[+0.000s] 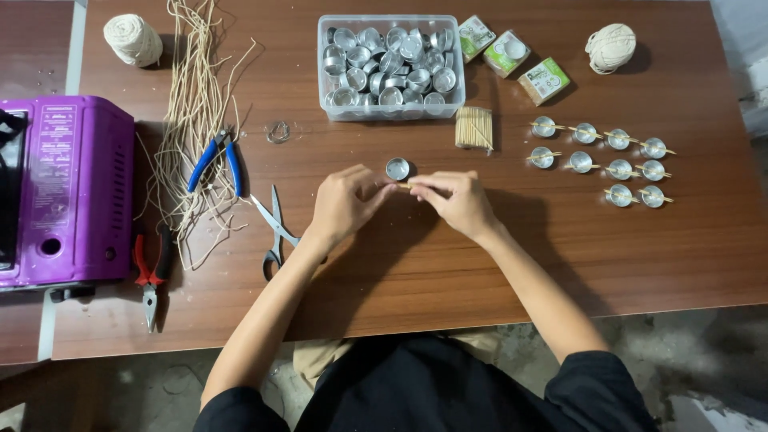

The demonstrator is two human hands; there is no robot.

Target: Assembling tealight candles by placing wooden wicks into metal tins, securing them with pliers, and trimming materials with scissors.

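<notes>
While both hands meet at the middle of the brown table (400,272), the left hand (344,204) and right hand (458,200) pinch a thin wooden stick (406,186) between them, fingertips closed on it from either side. Each grip is tight and narrow, thumb against forefinger, with only a short piece of the stick showing in the gap between the hands. Whether anything else is caught in the fingers is too small to tell.

Just above that gap, touching neither hand, a single small metal cup (398,168) stands on the table. Farther back sits a clear plastic tub (390,68) full of the same cups, and beside it to the right lies a bundle of wooden sticks (474,128). Right of that, well apart from the hands, finished cups (600,164) with sticks laid across them stand in three rows.

To the left lie scissors (276,228), blue-handled pliers (216,160), red-handled pliers (150,272), loose lengths of pale cord (192,120) and a purple stove (64,192). Balls of twine (133,38) sit at both far corners, and three small boxes (512,56) near the tub.
</notes>
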